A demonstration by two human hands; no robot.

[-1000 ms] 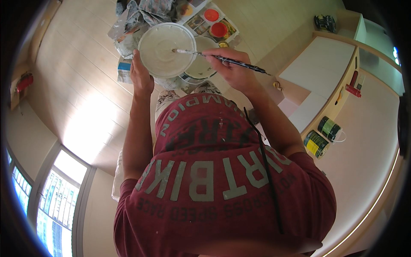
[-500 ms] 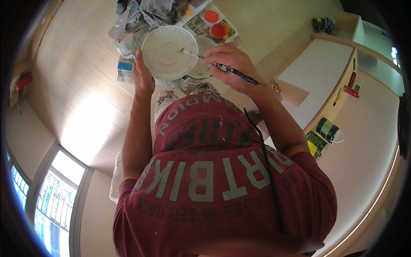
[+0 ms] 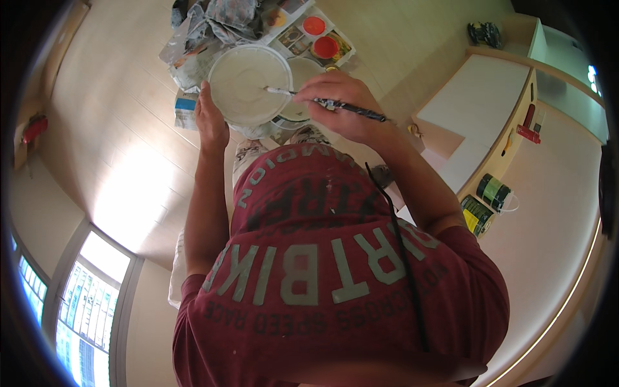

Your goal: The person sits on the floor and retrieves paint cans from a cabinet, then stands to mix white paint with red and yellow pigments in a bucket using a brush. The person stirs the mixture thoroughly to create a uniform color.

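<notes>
My left hand (image 3: 211,119) grips the left side of a round white tub (image 3: 250,84) with a smooth off-white, paint-like layer inside. Some of its fingers are hidden behind the rim. In my right hand (image 3: 342,103) is a thin paintbrush (image 3: 361,112) with a dark, paint-spotted handle. Its whitened tip hangs over the right part of the tub; whether it touches the layer I cannot tell. Partly covered by that tub and my right hand, a second round container (image 3: 303,68) stands behind to the right.
Crumpled newspaper (image 3: 229,22) lies beyond the tub. Two red round lids or pots (image 3: 325,47) rest on printed sheets. To the right, a pale cabinet (image 3: 480,90) carries a red-handled tool (image 3: 529,126) and two dark cans (image 3: 494,192). A window (image 3: 87,303) is at lower left.
The tub in my left hand has shifted slightly left and nearer to me. My right hand has brought the paintbrush a little left and nearer, its handle now lying flatter.
</notes>
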